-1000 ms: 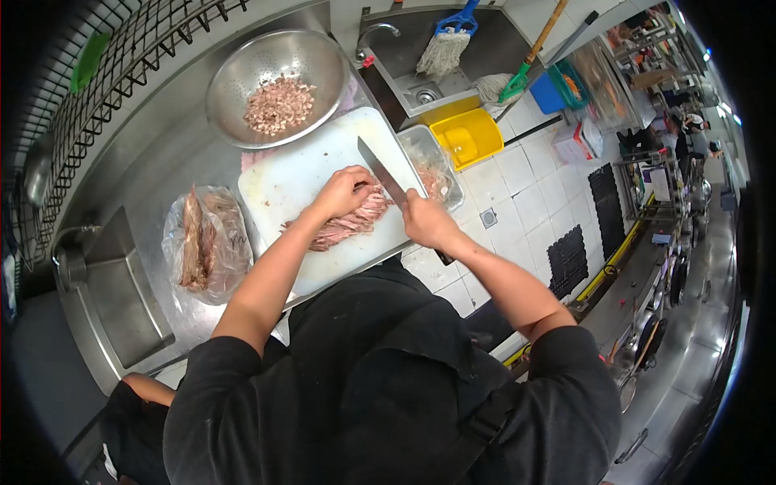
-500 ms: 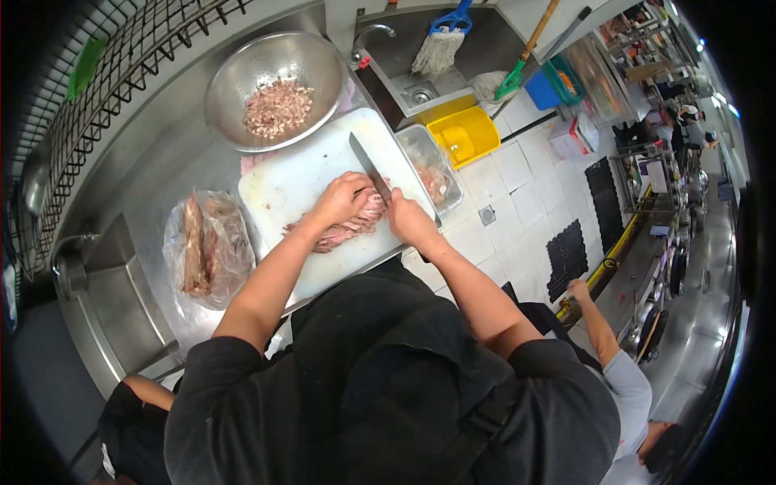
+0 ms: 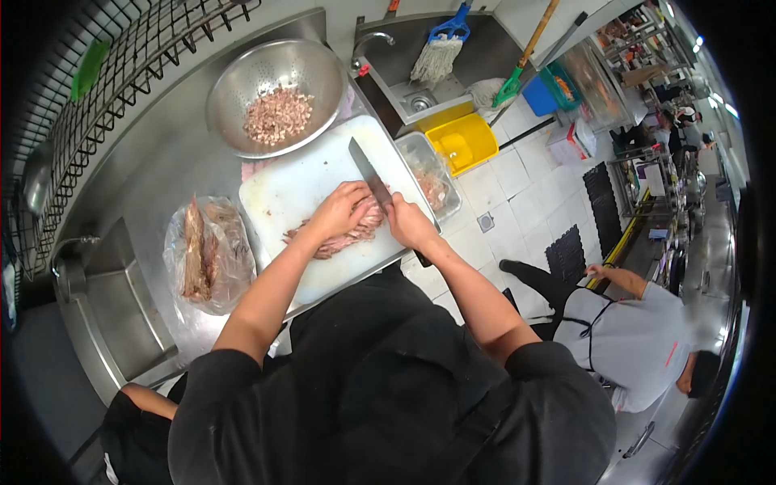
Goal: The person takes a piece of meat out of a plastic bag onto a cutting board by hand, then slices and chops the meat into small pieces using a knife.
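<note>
A white cutting board (image 3: 279,190) lies on the steel counter with a pile of meat strips (image 3: 346,242) on it. My left hand (image 3: 343,208) rests over the strips, fingers curled and pressing them at their right end. In my right hand (image 3: 411,223) is the handle of a kitchen knife (image 3: 369,171). Its blade points toward the back of the board, along the right end of the meat and close to my left fingertips. Whether the edge touches the meat I cannot tell. Behind the board, a steel colander (image 3: 319,77) holds small chopped meat pieces (image 3: 279,115).
Left of the board, a clear plastic bag (image 3: 230,283) holds larger meat pieces. A plastic tub (image 3: 453,190) with meat scraps sits against the board's right side. Beyond are a yellow bucket (image 3: 477,145) and a sink with a mop (image 3: 436,61). A co-worker (image 3: 626,327) stands at right.
Both my hands and the knife stay nearly in place over the meat, with only a slight shift. The co-worker in grey at right has moved further into view.
</note>
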A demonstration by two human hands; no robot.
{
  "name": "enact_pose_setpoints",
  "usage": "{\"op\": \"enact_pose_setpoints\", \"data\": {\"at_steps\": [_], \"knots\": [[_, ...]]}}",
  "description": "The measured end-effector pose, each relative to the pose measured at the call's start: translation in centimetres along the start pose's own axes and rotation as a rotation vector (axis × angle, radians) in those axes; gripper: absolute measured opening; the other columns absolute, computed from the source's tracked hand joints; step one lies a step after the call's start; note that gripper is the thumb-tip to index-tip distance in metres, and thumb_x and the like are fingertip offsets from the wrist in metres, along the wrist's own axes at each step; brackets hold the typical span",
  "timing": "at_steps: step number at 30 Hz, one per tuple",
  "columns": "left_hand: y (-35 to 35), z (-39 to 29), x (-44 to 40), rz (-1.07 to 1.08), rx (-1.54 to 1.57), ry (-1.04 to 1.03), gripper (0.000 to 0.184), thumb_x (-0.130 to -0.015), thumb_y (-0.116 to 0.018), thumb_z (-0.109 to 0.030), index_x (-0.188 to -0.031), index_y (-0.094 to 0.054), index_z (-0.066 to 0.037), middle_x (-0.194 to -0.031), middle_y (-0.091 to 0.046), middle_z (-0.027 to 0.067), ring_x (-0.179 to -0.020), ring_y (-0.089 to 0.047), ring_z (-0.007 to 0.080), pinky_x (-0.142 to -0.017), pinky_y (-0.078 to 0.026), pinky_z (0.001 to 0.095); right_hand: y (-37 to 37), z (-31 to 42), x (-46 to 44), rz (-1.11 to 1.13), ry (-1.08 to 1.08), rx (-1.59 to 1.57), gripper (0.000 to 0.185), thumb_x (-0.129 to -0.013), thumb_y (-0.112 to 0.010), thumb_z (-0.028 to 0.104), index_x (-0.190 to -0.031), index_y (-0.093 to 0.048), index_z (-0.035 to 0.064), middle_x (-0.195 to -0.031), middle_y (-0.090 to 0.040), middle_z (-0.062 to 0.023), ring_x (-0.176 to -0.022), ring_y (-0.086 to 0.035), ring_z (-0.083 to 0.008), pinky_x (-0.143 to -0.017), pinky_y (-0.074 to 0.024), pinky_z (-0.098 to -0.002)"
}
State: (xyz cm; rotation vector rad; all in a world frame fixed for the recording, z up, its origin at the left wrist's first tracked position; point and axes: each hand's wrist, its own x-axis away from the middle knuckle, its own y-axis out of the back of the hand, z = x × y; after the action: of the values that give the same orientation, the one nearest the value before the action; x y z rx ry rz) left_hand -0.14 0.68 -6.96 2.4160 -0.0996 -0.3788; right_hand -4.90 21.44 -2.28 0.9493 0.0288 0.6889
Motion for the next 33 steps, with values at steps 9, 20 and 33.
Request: {"op": "enact_pose_setpoints", "data": {"at_steps": [9,20,33], "knots": [[-0.7,-2.1,2.0,0.167,-0.412,0.012,0.066,-0.096,-0.063,-0.039,-0.143,-0.046,0.003,-0.144,-0.049,0.0211,-0.131,-0.049,0.0369,-0.111,-0.04,0.0451,1.8,2.1,2.1,0.021,-0.05,0.19,0.025,-0.103,-0.05,0.019,-0.104,-0.052,-0.0061,-0.08,-0.066,-0.0366,-0.079,-0.066,-0.0544,-0.071,-0.0518,-0.0608],[-3.0,-2.7,2.8,0.118,-0.761,0.065,0.085,-0.1,-0.045,-0.062,-0.15,-0.04,0.007,-0.15,-0.045,0.0247,-0.144,-0.037,0.0381,-0.117,-0.03,0.0523,2.4,1.9,4.3,-0.081,-0.091,0.151,0.024,-0.102,-0.049,0.017,-0.107,-0.052,-0.0057,-0.082,-0.068,-0.0351,-0.08,-0.068,-0.0516,-0.073,-0.0533,-0.0611],[-0.3,-2.6,2.1,0.12,-0.348,0.167,0.06,-0.102,-0.054,-0.044,-0.143,-0.05,0.0,-0.134,-0.055,0.0216,-0.128,-0.049,0.0391,-0.111,-0.038,0.0484,2.9,2.0,4.4,0.133,-0.047,0.128,0.02,-0.099,-0.047,0.011,-0.108,-0.05,-0.007,-0.087,-0.068,-0.0356,-0.086,-0.069,-0.0512,-0.078,-0.054,-0.0602]]}}
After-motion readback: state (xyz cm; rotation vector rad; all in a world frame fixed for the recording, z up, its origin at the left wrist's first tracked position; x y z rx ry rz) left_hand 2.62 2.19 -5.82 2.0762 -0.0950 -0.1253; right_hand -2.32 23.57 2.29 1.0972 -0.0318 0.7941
